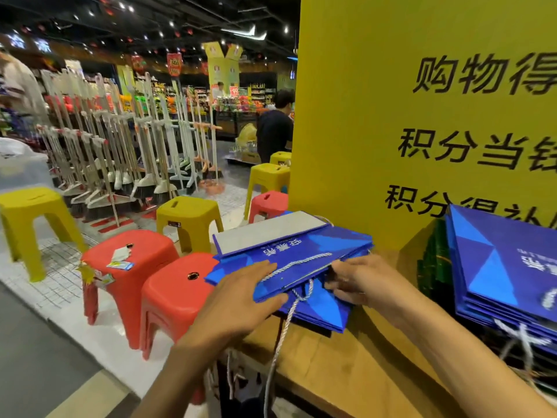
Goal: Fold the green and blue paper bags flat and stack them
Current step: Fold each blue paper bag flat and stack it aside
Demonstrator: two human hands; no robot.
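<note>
Your left hand [241, 294] lies flat on the blue bag [301, 248] on the counter [346, 372]. Your right hand [364, 282] pinches its near edge by the rope [297, 263]. The bag stretches away from you. The stack [497, 267] is nearer your right hand.

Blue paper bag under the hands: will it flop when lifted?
Probably fairly stiff: the flat blue paper bag keeps crisp edges. Likely light, being thin. Its white rope handle hangs limp off the wooden counter and would dangle.
</note>
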